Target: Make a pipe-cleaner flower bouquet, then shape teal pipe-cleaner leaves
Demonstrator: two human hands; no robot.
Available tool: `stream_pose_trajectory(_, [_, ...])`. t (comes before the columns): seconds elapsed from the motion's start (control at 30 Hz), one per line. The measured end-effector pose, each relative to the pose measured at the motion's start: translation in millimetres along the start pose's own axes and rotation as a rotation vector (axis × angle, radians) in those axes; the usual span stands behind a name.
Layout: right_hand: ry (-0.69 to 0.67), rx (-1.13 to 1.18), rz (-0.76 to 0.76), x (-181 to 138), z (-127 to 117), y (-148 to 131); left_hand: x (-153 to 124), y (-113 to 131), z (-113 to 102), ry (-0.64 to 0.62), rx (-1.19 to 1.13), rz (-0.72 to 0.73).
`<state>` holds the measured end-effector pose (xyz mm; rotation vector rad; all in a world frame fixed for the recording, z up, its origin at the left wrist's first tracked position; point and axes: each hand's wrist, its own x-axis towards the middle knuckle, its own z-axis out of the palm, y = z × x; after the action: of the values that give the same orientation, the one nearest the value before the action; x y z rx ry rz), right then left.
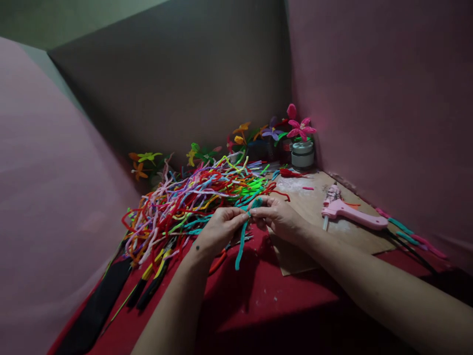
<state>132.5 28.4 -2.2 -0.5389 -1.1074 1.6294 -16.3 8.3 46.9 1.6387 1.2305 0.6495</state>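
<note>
A teal pipe cleaner (242,244) is pinched between both hands above the front of the table. Its upper part is folded into a short loop over the fingertips, and one long end hangs straight down. My left hand (223,224) grips it with thumb and forefinger. From the right, my right hand (277,216) closes on it too, its fingertips touching those of the left. Behind the hands lies a tangled heap of colourful pipe cleaners (192,192), with several teal ones close to my fingers.
A pink glue gun (354,214) lies on a wooden board (303,207) at right. Yellow-and-black pliers (153,273) rest left on the red cloth (258,301), near a black strip (94,305). Pipe-cleaner flowers (301,129) stand at the back, one in a small jar (303,155).
</note>
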Motion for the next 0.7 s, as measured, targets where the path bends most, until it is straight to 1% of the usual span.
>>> stream_pose_trajectory(0.17, [-0.004, -0.106, -0.056, -1, 0, -1, 3, -5, 3, 0.076, 0.224, 0.114])
stream_pose_trajectory(0.4, [0.040, -0.121, -0.069, 1, -2, 2, 0, -6, 13, 0.301, 0.561, 0.291])
stream_pose_trajectory(0.57, [0.070, -0.158, -0.045, -2, 2, -3, -1, -7, 14, 0.329, 0.584, 0.354])
stream_pose_trajectory(0.7, [0.078, -0.207, -0.050, -5, 6, -10, -1, -8, 12, 0.386, 0.562, 0.340])
